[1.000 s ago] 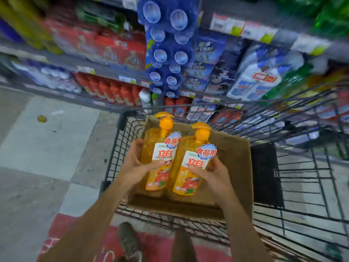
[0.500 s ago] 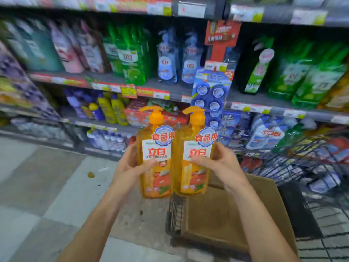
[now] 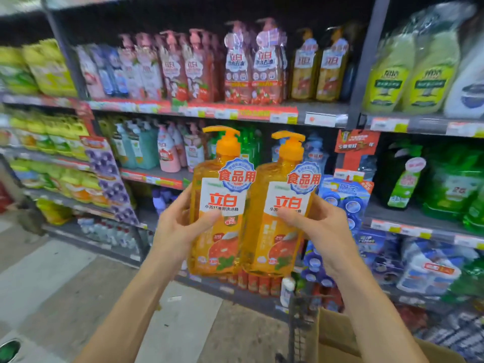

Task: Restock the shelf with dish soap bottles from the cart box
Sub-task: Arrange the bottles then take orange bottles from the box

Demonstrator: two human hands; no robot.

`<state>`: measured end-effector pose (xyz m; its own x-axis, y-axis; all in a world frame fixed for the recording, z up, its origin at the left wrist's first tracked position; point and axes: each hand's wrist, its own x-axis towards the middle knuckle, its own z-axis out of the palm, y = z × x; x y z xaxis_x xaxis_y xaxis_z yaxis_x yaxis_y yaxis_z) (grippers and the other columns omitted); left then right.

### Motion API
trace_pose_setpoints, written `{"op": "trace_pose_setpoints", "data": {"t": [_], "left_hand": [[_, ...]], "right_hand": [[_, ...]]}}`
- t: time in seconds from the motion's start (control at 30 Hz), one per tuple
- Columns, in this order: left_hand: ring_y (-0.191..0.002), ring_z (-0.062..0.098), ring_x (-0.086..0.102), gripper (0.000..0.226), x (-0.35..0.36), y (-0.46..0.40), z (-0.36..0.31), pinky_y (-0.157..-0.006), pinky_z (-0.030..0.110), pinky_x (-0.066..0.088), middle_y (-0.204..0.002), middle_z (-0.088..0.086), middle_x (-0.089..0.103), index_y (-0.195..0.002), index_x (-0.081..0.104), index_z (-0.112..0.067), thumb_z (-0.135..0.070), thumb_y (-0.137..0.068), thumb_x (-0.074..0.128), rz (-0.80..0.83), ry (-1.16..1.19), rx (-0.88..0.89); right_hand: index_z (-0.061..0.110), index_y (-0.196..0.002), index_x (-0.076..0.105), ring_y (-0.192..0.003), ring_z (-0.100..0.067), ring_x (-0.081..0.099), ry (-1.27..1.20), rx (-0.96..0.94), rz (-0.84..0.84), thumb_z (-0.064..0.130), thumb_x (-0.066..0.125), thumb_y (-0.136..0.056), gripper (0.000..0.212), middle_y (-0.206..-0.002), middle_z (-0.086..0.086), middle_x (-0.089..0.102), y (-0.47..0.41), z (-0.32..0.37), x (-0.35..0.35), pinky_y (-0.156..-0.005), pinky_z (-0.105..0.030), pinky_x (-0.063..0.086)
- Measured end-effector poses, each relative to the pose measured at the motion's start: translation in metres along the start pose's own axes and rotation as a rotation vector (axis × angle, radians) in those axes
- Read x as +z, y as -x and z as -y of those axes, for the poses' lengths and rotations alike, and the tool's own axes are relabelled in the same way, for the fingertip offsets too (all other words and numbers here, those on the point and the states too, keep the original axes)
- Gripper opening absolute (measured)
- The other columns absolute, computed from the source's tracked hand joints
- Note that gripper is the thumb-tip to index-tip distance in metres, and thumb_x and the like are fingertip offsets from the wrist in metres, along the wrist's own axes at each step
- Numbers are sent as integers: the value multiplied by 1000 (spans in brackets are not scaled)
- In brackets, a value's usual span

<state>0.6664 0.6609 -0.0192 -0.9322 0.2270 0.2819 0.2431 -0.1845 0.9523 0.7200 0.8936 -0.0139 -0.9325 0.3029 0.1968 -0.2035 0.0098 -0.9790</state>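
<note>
Two orange dish soap pump bottles stand upright side by side in the air before the shelves. My left hand [image 3: 180, 226] grips the left bottle [image 3: 218, 205], thumb across its white label. My right hand [image 3: 318, 229] grips the right bottle [image 3: 280, 213] the same way. The two bottles touch each other. The cardboard cart box [image 3: 340, 336] shows at the bottom right, below my right forearm. On the upper shelf [image 3: 309, 111], matching orange bottles [image 3: 319, 66] stand at its right end.
Shelves packed with soap bottles and refill pouches fill the view ahead. A dark upright post [image 3: 365, 56] divides the shelf bays. The cart's wire front [image 3: 301, 318] stands beside the box. Tiled floor [image 3: 65, 279] lies at the lower left.
Both hands lifted the two bottles out of the cart box and raised them up toward the shelves. The view swung up from the cart to the shelf rows.
</note>
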Motion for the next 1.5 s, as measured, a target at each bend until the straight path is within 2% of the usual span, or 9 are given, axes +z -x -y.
{"op": "trace_pose_setpoints", "data": {"t": [0.17,0.3,0.43,0.63,0.97,1.1,1.2,1.33,1.5], "left_hand": [[-102,21,71,55,-13,-52,-23,-76,29,59,-111,0,74,-132,56,-18,-19,-79,73,49,-52,84],[-104,17,70,56,-17,-106,-24,-84,33,58,-112,-4,74,-130,56,-19,-23,-79,79,93,-158,177],[-96,9,72,53,-15,-171,-20,-76,20,57,-104,-12,75,-124,60,-20,-24,-74,79,146,-208,236],[-96,17,73,77,-14,-267,-9,-78,34,60,-106,-5,75,-130,59,-19,-42,-61,85,236,-172,234],[-89,10,73,44,43,-381,-19,-67,18,56,-98,-10,76,-112,65,-22,-26,-70,77,404,1,298],[-95,13,72,38,68,-419,-16,-78,30,60,-101,-10,76,-109,64,-25,-30,-74,79,448,43,334],[-99,14,72,39,87,-444,-14,-88,41,57,-105,-7,75,-114,64,-22,-29,-79,80,464,65,374],[-99,13,71,33,109,-477,-19,-90,47,56,-107,-7,75,-118,63,-22,-27,-87,73,484,86,437],[-101,4,68,37,134,-509,-24,-92,41,55,-110,-13,72,-123,58,-30,-36,-88,68,441,71,540]], "right_hand": [[20,-105,74,-86,-34,74,-9,-65,-32,36,84,-60,49,-99,6,78,-42,21,18,-79,-54,60],[18,-106,74,-83,-23,75,-8,-119,-66,34,82,-59,51,-99,4,78,-86,26,23,-65,-43,61],[16,-104,74,-80,-16,75,-33,-173,-126,31,81,-59,48,-96,4,79,-135,26,24,-54,-33,60],[17,-101,75,-82,-21,75,-14,-185,-248,27,82,-62,41,-95,1,79,-194,27,28,-63,-44,63],[13,-101,75,-62,-11,68,20,-238,-393,26,82,-66,37,-89,0,78,-276,68,3,-53,-30,60],[12,-102,73,-51,-7,64,-17,-286,-466,18,80,-77,26,-79,4,75,-302,75,-6,-45,-19,51],[12,-102,74,-60,-14,66,-8,-319,-552,31,84,-65,43,-85,-2,76,-324,78,-12,-52,-26,55],[11,-104,75,-86,-28,68,-48,-366,-643,33,84,-65,47,-104,-16,76,-357,87,-24,-87,-52,54],[14,-110,74,-89,-26,73,-42,-426,-652,38,87,-61,56,-105,-10,77,-397,94,-37,-73,-39,58]]}}
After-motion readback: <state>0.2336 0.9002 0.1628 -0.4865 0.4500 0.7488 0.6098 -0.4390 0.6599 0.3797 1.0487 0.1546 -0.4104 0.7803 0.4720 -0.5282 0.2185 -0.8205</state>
